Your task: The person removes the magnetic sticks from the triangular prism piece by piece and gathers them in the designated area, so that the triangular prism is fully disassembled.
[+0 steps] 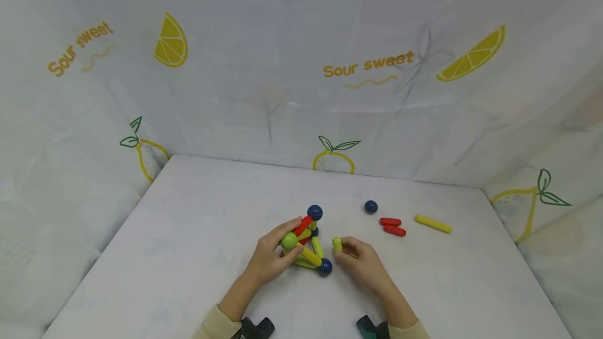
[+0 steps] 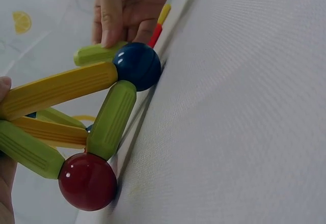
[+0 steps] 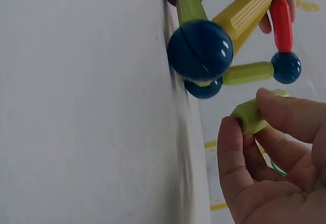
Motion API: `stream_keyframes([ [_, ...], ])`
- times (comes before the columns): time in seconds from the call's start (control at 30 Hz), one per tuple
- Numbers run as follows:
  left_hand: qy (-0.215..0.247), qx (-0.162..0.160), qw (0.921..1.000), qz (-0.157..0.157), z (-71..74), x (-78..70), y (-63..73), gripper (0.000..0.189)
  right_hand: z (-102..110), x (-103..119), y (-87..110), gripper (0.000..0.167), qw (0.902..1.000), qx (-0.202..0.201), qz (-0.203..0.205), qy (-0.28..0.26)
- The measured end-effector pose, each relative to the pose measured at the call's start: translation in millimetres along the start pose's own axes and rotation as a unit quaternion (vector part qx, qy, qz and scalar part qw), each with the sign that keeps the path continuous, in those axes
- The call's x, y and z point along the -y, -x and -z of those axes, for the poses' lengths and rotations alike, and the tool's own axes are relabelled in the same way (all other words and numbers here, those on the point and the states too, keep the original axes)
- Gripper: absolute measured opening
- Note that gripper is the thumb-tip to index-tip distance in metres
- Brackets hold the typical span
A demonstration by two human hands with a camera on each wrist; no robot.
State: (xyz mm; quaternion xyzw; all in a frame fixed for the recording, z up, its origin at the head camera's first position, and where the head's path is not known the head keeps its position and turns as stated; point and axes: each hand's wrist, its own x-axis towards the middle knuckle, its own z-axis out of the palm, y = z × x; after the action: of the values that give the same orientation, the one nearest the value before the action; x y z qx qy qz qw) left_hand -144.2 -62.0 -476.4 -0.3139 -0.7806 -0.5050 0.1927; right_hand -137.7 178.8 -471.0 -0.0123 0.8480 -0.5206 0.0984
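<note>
A frame of colored rods and balls (image 1: 309, 256) stands on the white table, with blue balls, a light green ball (image 1: 288, 241) at its left top and a dark red ball (image 2: 87, 182) low down. My left hand (image 1: 269, 254) grips the frame about the light green ball, thumb and fingers on either side. Between thumb and fingers, my right hand (image 1: 365, 261) pinches a short light green rod (image 3: 249, 116) just right of the frame. That rod is apart from the nearby blue ball (image 3: 200, 50). Part of the frame is hidden behind the left hand.
To the right on the table (image 1: 188, 213) lie a loose blue ball (image 1: 370, 206), two short red rods (image 1: 394, 230) side by side, and a longer yellow rod (image 1: 433, 224). A white cloth (image 1: 245, 77) with lemon prints hangs behind and at the sides.
</note>
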Motion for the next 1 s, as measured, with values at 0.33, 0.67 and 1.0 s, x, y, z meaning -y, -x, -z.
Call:
stream_keyframes([
  [0.33,0.019,0.011,0.9997,-0.001,2.3,2.4,1.4,0.054,42,-12,-1.7,0.031,0.9941,-0.081,-0.016,0.071],
  [0.67,0.015,0.007,0.9997,-0.015,2.1,6.0,2.1,0.055,81,-37,0.5,0.038,0.9891,-0.101,-0.04,0.099],
  [1.0,0.015,0.011,0.9996,-0.02,2.4,6.9,1.3,0.056,92,-59,0.6,0.041,0.9811,-0.151,-0.076,0.094],
])
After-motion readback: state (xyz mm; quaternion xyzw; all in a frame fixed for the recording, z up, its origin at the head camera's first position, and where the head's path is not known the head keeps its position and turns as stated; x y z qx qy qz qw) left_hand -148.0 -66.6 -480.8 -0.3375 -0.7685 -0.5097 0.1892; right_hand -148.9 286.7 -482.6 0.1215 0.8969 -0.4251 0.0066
